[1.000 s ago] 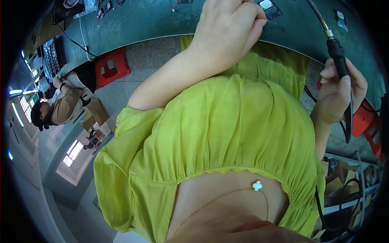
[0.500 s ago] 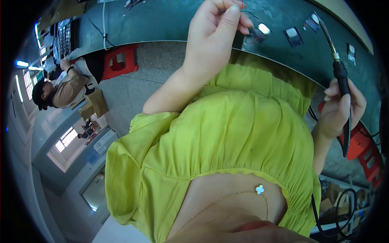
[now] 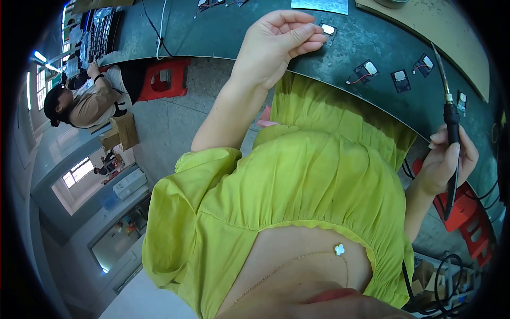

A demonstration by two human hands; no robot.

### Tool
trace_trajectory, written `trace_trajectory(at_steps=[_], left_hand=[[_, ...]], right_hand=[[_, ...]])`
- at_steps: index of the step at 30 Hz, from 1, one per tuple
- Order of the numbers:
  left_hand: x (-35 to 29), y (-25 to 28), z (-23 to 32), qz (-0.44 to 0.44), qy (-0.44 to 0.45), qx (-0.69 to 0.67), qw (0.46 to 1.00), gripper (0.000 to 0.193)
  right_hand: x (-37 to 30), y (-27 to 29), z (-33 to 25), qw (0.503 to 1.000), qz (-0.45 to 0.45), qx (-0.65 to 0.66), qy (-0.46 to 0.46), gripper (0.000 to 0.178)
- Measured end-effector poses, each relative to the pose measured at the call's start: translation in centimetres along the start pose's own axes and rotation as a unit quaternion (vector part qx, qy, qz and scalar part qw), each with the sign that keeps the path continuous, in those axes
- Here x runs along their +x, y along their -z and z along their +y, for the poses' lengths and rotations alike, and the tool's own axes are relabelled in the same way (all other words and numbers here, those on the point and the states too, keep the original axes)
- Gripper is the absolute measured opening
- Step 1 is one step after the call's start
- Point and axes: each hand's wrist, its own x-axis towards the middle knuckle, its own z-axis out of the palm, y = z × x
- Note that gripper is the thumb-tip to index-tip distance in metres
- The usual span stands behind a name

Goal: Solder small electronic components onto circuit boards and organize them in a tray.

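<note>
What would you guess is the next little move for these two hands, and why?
Probably the right hand should bring the soldering iron over toward the small square part at the left hand. The iron's tip points up over the dark bench, well apart from that part, while the left fingertips rest right beside the part, as if steadying it.

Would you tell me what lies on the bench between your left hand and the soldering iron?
Head view: three small modules between left hand and soldering iron.
</note>
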Motion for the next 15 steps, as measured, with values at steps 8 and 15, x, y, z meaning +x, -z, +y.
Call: trace_trajectory(at_steps=[8,15], left_hand=[[1.7,5.3,-2.1,0.001,-0.143,0.031,0.989,0.005],[2.7,2.5,-1.8,-0.032,-0.376,0.067,0.924,0.007]], right_hand=[[-0.7,-1.3,1.4,1.000,0.009,-0.006,-0.023,0.025],[-1.4,-0.4,2.9,0.999,0.020,0.007,-0.028,0.025]])
